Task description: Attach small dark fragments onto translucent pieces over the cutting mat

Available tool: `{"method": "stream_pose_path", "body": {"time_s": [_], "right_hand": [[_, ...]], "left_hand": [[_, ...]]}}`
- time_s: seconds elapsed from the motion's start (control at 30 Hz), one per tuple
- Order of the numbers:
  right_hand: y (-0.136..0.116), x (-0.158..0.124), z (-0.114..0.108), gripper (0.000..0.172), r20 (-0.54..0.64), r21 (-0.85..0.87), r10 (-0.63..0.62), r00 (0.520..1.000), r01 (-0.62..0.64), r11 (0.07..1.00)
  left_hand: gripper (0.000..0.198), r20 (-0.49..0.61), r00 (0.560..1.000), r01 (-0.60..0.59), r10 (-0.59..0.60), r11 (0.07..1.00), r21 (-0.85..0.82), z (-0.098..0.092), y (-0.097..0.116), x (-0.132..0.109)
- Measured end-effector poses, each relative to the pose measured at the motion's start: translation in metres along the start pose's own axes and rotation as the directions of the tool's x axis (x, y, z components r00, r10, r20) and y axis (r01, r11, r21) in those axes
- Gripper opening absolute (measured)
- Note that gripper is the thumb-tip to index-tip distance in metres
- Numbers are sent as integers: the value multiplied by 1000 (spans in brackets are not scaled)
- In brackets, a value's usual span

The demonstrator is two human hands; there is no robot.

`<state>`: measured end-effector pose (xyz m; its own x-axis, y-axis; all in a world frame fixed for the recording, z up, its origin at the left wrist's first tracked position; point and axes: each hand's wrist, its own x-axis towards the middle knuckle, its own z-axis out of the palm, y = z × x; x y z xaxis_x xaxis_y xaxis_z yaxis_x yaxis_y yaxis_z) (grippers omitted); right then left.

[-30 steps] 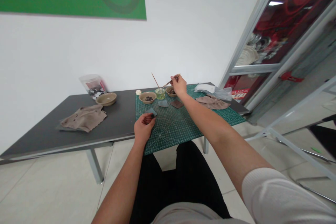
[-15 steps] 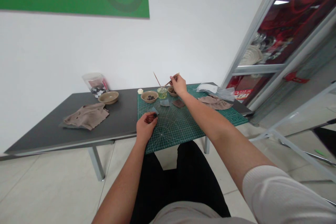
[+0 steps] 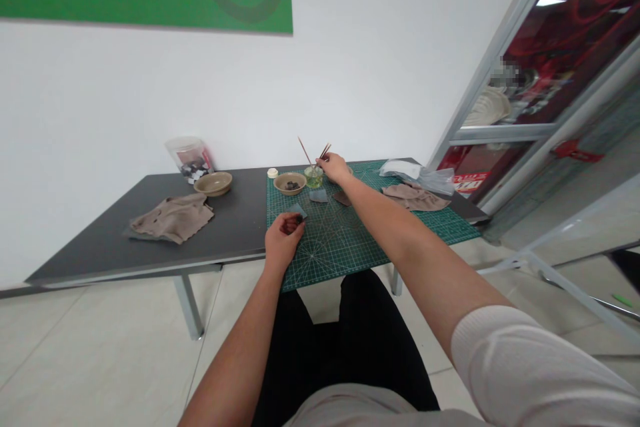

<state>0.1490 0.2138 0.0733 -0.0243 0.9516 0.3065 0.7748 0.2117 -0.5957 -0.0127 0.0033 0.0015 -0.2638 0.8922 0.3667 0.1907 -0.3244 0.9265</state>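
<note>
My left hand [image 3: 284, 237] is closed, fingers curled up, around a small dark piece [image 3: 301, 218] over the green cutting mat [image 3: 345, 247]. A grey-blue square [image 3: 299, 209] lies just beyond its fingertips. Farther off, my right hand [image 3: 335, 167] pinches a thin wooden stick [image 3: 325, 149] beside a clear cup of yellowish-green liquid [image 3: 315, 181]. A second thin stick [image 3: 303, 149] leans in that cup. Left of the cup sits a tan bowl [image 3: 284, 191] holding dark lumps [image 3: 293, 185]. Another small bowl [image 3: 349, 173] is mostly hidden behind my right hand.
A grey-blue sandpaper-like square [image 3: 318, 196] and a brown one [image 3: 342, 198] lie on the mat. To the right are a brown cloth [image 3: 416, 197] and a plastic bag [image 3: 435, 180]. At left stand a bowl [image 3: 214, 187], a cloth [image 3: 173, 219] and a clear jar [image 3: 189, 159].
The stick in my right hand has swung more upright at the cup, and that hand has dropped slightly. My left hand keeps its hold on the dark piece. The view has shifted a little.
</note>
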Motion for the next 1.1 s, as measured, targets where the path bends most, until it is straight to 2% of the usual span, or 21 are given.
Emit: {"method": "stream_pose_path", "body": {"time_s": [0.1, 0.17, 0.23, 0.33, 0.4, 0.43, 0.57, 0.63, 0.73, 0.83, 0.97, 1.03, 1.1], "right_hand": [[-1, -17, -1, 35, -51, 17, 78, 996, -77, 997], [-5, -38, -1, 34, -49, 82, 79, 996, -75, 994], [-12, -67, -1, 33, 94, 209, 10, 995, -30, 977], [-24, -113, 1, 43, 377, 393, -103, 920, -58, 918], [-30, -137, 3, 48, 476, 460, -109, 873, -142, 877], [-32, -145, 3, 50, 483, 477, -119, 868, -147, 866], [-34, -160, 3, 53, 365, 464, -189, 911, -2, 886], [-34, -163, 5, 53, 341, 438, -178, 923, 11, 899], [-33, -166, 7, 45, 309, 443, -154, 938, 1, 896], [-26, -154, 3, 40, 207, 432, -154, 966, 51, 901], [3, -104, -21, 40, -12, 248, -120, 993, 119, 961], [23, -74, -35, 35, -101, 105, -64, 993, 75, 992], [43, -49, -45, 35, -139, -11, -7, 990, 5, 1000]], "left_hand": [[27, -50, 999, -14, 15, 1000, 27, 0, -1, 0], [27, -87, 996, -15, 19, 998, 55, 1, -2, 1], [27, -105, 994, -8, 19, 995, 98, 1, -3, 1], [26, -111, 993, -7, 29, 981, 193, 2, -2, 0], [24, -110, 993, -11, 41, 966, 257, 2, -1, -1], [23, -103, 994, -17, 47, 960, 280, 2, -1, -1], [26, -73, 996, -31, 54, 957, 289, 2, -2, -1], [27, -66, 997, -25, 45, 960, 277, 2, -4, -1], [28, -48, 997, -51, 67, 957, 284, 3, -7, 0], [36, -58, 991, -101, 117, 968, 232, 4, -8, 2], [33, -111, 984, -118, 140, 975, 191, 4, -8, 2], [29, -99, 985, -120, 141, 973, 197, 5, -6, 0], [26, -84, 987, -119, 138, 973, 199, 5, -4, -2]]}}
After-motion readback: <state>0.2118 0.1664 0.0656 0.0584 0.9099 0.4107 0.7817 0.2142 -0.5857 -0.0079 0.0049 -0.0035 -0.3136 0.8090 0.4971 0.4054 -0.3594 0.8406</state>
